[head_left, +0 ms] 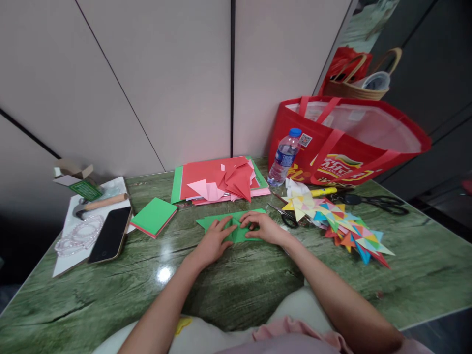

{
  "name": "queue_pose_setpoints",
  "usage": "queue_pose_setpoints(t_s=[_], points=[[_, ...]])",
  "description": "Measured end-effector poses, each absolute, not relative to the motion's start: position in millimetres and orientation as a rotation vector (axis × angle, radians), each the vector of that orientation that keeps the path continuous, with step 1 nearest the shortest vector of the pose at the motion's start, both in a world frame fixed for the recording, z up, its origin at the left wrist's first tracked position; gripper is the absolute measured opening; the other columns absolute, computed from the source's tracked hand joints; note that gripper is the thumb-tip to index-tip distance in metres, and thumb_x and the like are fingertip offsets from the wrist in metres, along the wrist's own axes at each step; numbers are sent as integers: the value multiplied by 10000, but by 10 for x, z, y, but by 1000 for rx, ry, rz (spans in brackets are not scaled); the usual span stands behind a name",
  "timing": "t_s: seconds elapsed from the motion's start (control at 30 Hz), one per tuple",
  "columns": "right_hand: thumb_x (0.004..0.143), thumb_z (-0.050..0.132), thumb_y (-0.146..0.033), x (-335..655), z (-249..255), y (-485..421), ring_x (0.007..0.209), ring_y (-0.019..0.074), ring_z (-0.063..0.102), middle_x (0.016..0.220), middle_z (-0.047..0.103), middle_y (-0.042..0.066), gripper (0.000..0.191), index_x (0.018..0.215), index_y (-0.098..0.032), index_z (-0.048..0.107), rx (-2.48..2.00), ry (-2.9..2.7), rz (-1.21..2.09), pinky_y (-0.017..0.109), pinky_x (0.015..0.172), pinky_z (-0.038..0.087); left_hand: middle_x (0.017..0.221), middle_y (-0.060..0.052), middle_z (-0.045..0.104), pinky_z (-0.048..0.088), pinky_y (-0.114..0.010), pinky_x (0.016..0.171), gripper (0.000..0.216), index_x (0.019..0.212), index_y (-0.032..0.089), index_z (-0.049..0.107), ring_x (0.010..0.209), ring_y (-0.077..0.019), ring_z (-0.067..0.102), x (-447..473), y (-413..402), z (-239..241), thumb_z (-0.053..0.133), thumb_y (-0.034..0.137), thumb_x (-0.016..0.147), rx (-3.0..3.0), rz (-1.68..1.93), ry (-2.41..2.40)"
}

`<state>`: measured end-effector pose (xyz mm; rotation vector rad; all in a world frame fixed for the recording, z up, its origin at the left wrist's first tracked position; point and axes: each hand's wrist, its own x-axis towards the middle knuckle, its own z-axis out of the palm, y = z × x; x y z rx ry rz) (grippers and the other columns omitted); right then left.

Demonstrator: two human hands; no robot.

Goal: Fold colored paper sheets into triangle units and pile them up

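Note:
A folded sheet of green paper (238, 236) lies on the green table in front of me, with raised folds near its middle and pointed ends on both sides. My left hand (217, 236) rests on its left part, fingers stretched out and apart, pressing on the paper. From the right, my right hand (263, 227) has bent fingers and thumb closed on the folds near the middle. Parts of the paper are hidden under both hands.
Left are a green paper stack (155, 216), phone (110, 234), hammer (99, 202) and small box (83, 183). Behind lie red and pink papers (206, 172). Right are scissors (289, 219), a bottle (283, 160), colourful folded papers (342, 221), black-handled scissors (387, 204) and a red bag (332, 142).

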<state>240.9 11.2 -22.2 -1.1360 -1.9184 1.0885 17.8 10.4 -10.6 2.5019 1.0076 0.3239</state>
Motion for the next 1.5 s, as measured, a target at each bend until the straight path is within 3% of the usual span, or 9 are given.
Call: queue_pose_setpoints(t_s=[0.13,0.33,0.67,0.83,1.0,1.23,1.5], points=[[636,704,-160,2434,-188,106,767,146,583,969,632,61,184,815,-166,665,-1194,-1956,1012,249,657,463,1478,-133,266,264,-526,1078,573,1322,243,424,1336,-292,299,180,89,-72,605,153,786,2487,318,1048],[625,722,-171,2468,-179,82,593,129,555,628,591,-14,202,814,-158,651,-1444,-1968,985,235,567,421,1434,-127,350,311,-503,1059,517,1304,251,448,1290,-272,370,193,80,-43,578,165,811,2538,268,1041],[679,704,-244,2372,-294,126,698,144,575,802,642,40,201,857,-155,675,-1216,-1863,1008,276,671,481,1403,-141,367,396,-500,988,520,1289,241,459,1222,-275,423,141,115,-47,568,119,795,2585,336,1131],[681,711,-222,2443,-301,162,688,144,555,786,645,33,191,856,-158,675,-1237,-1939,966,252,619,437,1464,-116,292,393,-509,978,471,1273,240,487,1198,-286,418,161,104,9,528,121,818,2626,216,1112],[669,729,-237,2460,-293,174,671,136,536,767,629,23,167,801,-157,669,-1225,-1974,963,242,608,417,1458,-58,338,410,-511,949,461,1292,280,461,1156,-273,427,186,95,50,478,149,851,2655,81,1122],[752,654,-264,2457,-260,166,715,141,563,850,637,53,111,781,-160,681,-1147,-1991,993,251,653,439,1442,-74,352,391,-503,970,438,1297,271,458,1204,-263,394,202,82,79,448,172,870,2641,46,1137],[735,671,-262,2462,-281,181,698,138,547,845,626,54,127,806,-159,685,-1213,-1986,998,243,617,432,1422,-69,368,411,-503,948,377,1197,309,571,1166,-267,414,182,91,62,459,162,868,2661,115,1089]])
